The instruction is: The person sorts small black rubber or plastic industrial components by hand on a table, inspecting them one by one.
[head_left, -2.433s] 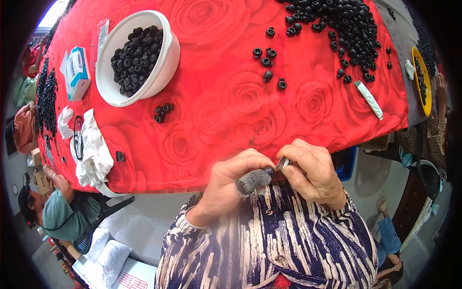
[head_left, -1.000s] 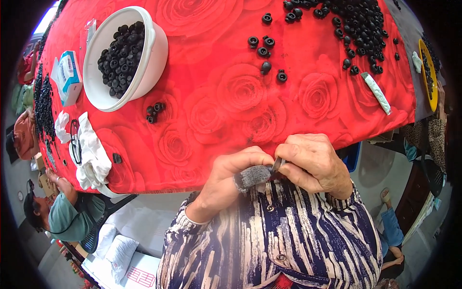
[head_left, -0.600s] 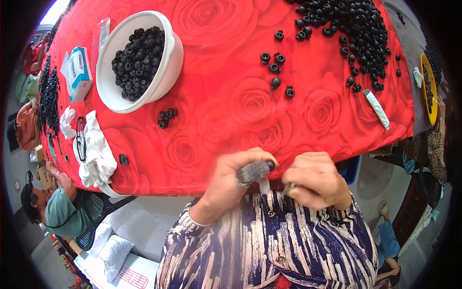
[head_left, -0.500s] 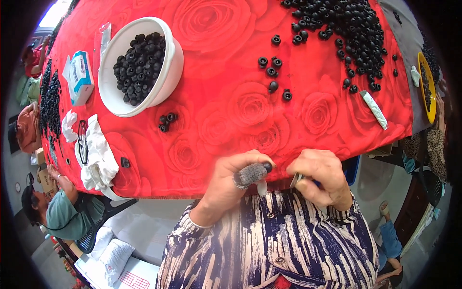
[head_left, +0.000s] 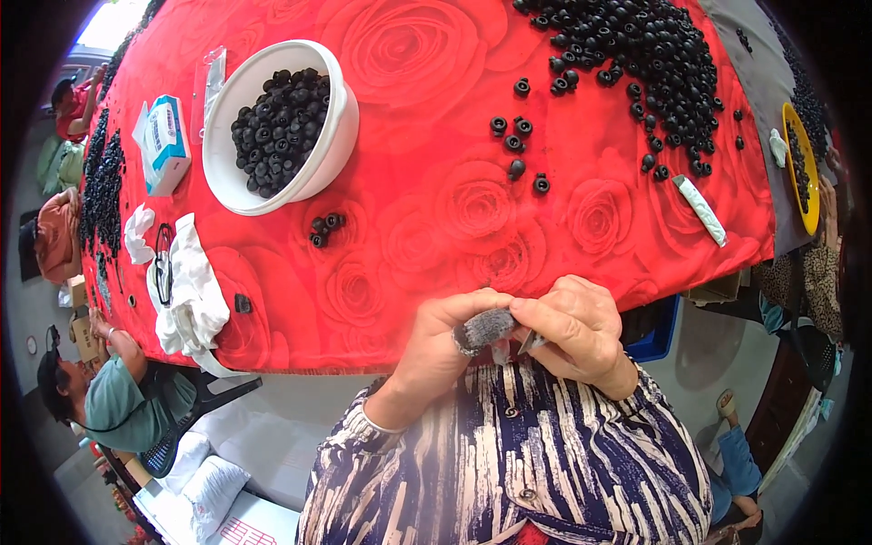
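My left hand (head_left: 429, 347) is closed at the table's near edge, with a grey, speckled finger cover (head_left: 486, 331) on one finger. The small black round part it pinches is now hidden behind the fingers of my right hand (head_left: 579, 329). That hand is closed too and meets the left fingertips. A thin metal piece, seemingly a small blade (head_left: 530, 341), shows beneath its fingers. Farther up the red tablecloth (head_left: 413, 136), a white bowl (head_left: 342, 136) holds many more black parts, and a small cluster of black parts (head_left: 324, 229) lies just below it.
A large heap of black parts (head_left: 668, 82) covers the far right, with loose ones nearby. A white packet (head_left: 700, 211) lies right. To the left are a tissue pack (head_left: 165, 145), white cloth (head_left: 191, 300) and dark-framed glasses (head_left: 163, 263). A yellow tray (head_left: 811, 204) and other people are around the table.
My right hand has moved left onto the left fingertips, covering the black part that showed there. My left hand has shifted slightly right.
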Action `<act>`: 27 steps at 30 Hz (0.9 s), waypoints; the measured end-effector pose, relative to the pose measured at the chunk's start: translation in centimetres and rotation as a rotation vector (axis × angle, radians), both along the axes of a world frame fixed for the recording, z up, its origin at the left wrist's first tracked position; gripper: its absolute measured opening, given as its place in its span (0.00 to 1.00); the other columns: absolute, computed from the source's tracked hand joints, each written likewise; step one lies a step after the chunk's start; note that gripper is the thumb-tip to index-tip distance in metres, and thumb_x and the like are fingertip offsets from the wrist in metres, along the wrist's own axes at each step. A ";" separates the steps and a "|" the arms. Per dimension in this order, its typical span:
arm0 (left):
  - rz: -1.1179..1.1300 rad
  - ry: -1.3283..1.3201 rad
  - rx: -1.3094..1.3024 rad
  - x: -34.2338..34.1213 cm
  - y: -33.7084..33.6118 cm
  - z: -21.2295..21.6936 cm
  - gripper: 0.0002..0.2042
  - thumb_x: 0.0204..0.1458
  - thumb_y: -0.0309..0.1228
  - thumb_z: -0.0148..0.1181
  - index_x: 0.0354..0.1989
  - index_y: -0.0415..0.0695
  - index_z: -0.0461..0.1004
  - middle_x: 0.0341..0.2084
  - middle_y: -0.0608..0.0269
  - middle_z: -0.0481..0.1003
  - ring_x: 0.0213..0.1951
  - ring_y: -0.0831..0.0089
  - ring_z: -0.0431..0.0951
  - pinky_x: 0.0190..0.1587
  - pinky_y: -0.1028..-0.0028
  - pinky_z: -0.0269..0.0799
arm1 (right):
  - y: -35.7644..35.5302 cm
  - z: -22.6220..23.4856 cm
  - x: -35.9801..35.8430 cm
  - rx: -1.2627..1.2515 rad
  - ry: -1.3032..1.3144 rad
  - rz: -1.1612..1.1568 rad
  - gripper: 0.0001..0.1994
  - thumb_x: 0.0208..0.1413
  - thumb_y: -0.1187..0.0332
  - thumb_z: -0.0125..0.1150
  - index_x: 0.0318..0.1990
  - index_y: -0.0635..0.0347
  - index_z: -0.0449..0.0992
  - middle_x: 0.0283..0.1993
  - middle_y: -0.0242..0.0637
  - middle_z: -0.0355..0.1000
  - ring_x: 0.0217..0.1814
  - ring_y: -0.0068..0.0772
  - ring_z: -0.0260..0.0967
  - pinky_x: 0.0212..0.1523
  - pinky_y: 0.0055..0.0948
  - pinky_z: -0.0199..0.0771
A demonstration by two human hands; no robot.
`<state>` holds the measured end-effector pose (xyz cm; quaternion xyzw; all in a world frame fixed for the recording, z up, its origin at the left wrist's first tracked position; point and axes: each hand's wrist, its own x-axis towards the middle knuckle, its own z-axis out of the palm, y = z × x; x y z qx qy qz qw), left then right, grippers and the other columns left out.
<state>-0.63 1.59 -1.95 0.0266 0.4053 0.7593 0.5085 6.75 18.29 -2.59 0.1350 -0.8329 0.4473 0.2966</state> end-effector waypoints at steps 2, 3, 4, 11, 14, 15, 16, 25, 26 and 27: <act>0.017 -0.014 0.014 0.0 -0.1 0.0 0.10 0.54 0.26 0.55 0.44 0.37 0.74 0.32 0.66 0.74 0.31 0.81 0.73 0.32 0.82 0.69 | -0.2 0.1 0.0 0.037 0.022 -0.018 0.23 0.31 0.79 0.66 0.42 0.68 0.74 0.26 0.36 0.69 0.18 0.29 0.62 0.18 0.26 0.58; 0.020 -0.048 0.010 0.1 -0.2 -0.2 0.11 0.54 0.26 0.55 0.44 0.37 0.74 0.32 0.66 0.74 0.31 0.80 0.74 0.33 0.82 0.69 | -0.3 0.1 -0.1 0.073 0.039 -0.039 0.23 0.31 0.79 0.66 0.42 0.68 0.74 0.27 0.35 0.69 0.19 0.29 0.62 0.18 0.26 0.57; 0.022 -0.085 0.007 0.1 -0.3 -0.4 0.11 0.54 0.26 0.55 0.44 0.37 0.74 0.33 0.65 0.75 0.31 0.80 0.74 0.33 0.82 0.70 | -0.3 0.0 -0.1 0.075 0.041 -0.039 0.23 0.31 0.79 0.66 0.42 0.68 0.74 0.27 0.35 0.69 0.19 0.29 0.62 0.18 0.26 0.57; 0.076 -0.200 -0.013 0.1 -0.3 -0.6 0.14 0.52 0.28 0.60 0.45 0.34 0.73 0.35 0.61 0.74 0.34 0.76 0.73 0.40 0.77 0.70 | -0.6 -0.6 -0.4 0.160 0.139 -0.086 0.20 0.33 0.76 0.66 0.40 0.68 0.74 0.24 0.32 0.67 0.19 0.26 0.60 0.17 0.26 0.55; 0.130 -0.198 0.056 -0.2 0.1 -0.5 0.11 0.54 0.26 0.56 0.45 0.37 0.73 0.32 0.63 0.76 0.30 0.79 0.75 0.32 0.80 0.72 | -0.9 -0.6 0.1 0.191 0.152 -0.068 0.17 0.35 0.74 0.66 0.38 0.68 0.75 0.22 0.30 0.65 0.17 0.24 0.58 0.16 0.24 0.53; 0.126 -0.205 0.064 -0.3 0.1 -0.8 0.12 0.53 0.26 0.57 0.45 0.36 0.73 0.32 0.62 0.76 0.30 0.79 0.75 0.32 0.79 0.72 | -1.0 -0.5 0.4 0.186 0.122 -0.027 0.17 0.37 0.75 0.65 0.38 0.68 0.74 0.22 0.31 0.65 0.17 0.25 0.58 0.16 0.25 0.53; 0.124 -0.209 0.071 -0.3 0.0 -0.9 0.12 0.53 0.25 0.57 0.45 0.36 0.73 0.32 0.62 0.75 0.29 0.78 0.75 0.32 0.79 0.72 | -0.8 -0.2 0.6 0.187 0.130 -0.024 0.17 0.37 0.75 0.65 0.38 0.68 0.74 0.22 0.31 0.65 0.17 0.25 0.58 0.16 0.25 0.53; 0.136 0.393 -0.142 -1.3 -1.3 3.1 0.09 0.52 0.22 0.58 0.42 0.35 0.75 0.30 0.61 0.75 0.28 0.77 0.75 0.31 0.79 0.72 | 2.6 0.6 -1.1 0.259 -0.117 -0.401 0.13 0.40 0.78 0.63 0.37 0.65 0.71 0.23 0.39 0.63 0.21 0.41 0.64 0.23 0.36 0.64; 0.259 0.430 -0.109 -1.8 -2.0 3.8 0.09 0.51 0.22 0.59 0.41 0.35 0.75 0.30 0.61 0.75 0.29 0.77 0.76 0.31 0.80 0.71 | 2.8 0.5 -1.4 0.273 -0.156 -0.432 0.13 0.40 0.78 0.63 0.36 0.64 0.71 0.23 0.40 0.63 0.22 0.42 0.64 0.23 0.36 0.64; 0.328 0.520 -0.176 -2.6 -2.5 4.5 0.09 0.50 0.19 0.59 0.40 0.35 0.75 0.32 0.61 0.76 0.30 0.77 0.76 0.30 0.81 0.71 | 3.2 0.4 -1.3 0.270 -0.176 -0.443 0.12 0.40 0.78 0.63 0.35 0.64 0.71 0.23 0.41 0.62 0.23 0.44 0.63 0.24 0.37 0.64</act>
